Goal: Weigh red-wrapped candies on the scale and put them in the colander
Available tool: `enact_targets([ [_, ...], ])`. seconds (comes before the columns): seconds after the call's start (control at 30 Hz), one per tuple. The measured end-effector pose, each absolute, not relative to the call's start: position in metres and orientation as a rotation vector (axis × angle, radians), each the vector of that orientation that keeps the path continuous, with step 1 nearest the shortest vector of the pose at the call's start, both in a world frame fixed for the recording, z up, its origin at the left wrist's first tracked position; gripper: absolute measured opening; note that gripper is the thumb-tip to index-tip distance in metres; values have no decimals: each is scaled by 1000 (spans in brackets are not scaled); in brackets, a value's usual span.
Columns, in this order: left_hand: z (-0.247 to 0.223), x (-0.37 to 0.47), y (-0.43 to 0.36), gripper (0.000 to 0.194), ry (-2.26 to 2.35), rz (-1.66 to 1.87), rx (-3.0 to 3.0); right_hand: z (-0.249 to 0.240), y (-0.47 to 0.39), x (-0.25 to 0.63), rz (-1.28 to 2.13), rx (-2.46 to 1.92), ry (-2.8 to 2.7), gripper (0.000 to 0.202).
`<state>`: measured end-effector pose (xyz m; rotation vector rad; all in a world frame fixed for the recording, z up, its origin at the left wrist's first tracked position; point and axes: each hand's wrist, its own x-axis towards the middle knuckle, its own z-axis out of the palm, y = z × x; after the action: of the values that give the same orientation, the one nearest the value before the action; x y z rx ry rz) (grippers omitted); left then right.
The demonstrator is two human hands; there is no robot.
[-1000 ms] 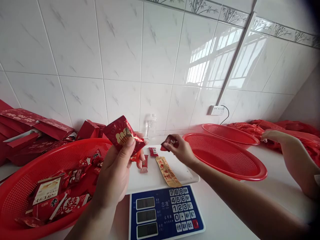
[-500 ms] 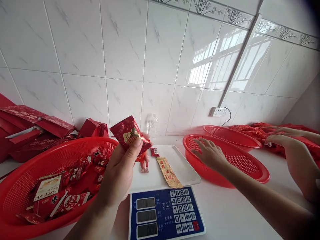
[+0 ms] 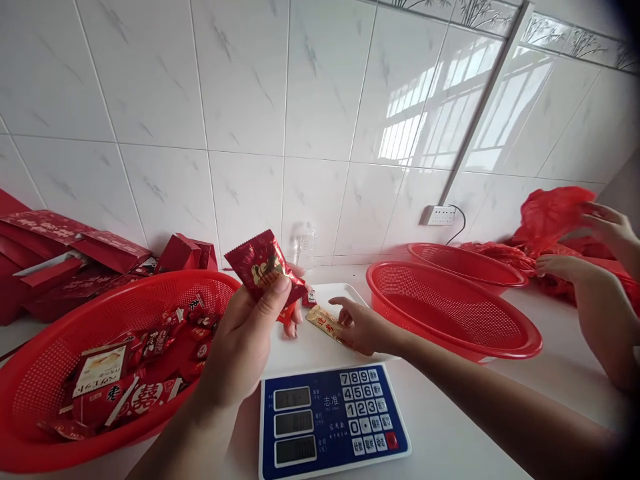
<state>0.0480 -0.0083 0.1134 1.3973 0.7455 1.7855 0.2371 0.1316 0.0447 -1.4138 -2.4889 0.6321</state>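
Observation:
My left hand [image 3: 250, 320] holds a red and gold packet [image 3: 263, 263] up over the left part of the white scale tray [image 3: 305, 360]. More red packets show behind its fingers. My right hand [image 3: 363, 327] is on the long gold packet [image 3: 323, 321] lying on the tray, its fingers curled around the packet's right end. A small red packet [image 3: 310, 295] lies near the tray's back edge. The scale's blue keypad panel [image 3: 333, 427] faces me in front of the tray.
A red basket [image 3: 30, 373] with several packets stands at left, red boxes [image 3: 75, 260] behind it. Two red baskets [image 3: 450, 307] stand at right. Another person's hands [image 3: 575, 267] handle red mesh bags [image 3: 550, 213]. A clear bottle [image 3: 306, 243] stands by the wall.
My right hand has moved left from over the red basket down onto the gold packet. The other person has lifted a red bag. My left hand still holds its packet.

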Motion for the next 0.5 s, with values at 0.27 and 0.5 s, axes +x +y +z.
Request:
enact_targets([
  [0.27, 111, 47, -8, 24, 764, 1778, 1401, 39, 146, 235, 705, -1236, -2528, 55],
  [0.5, 114, 48, -8, 23, 743, 1804, 1411, 37, 146, 189, 450, -1192, -2498, 45],
])
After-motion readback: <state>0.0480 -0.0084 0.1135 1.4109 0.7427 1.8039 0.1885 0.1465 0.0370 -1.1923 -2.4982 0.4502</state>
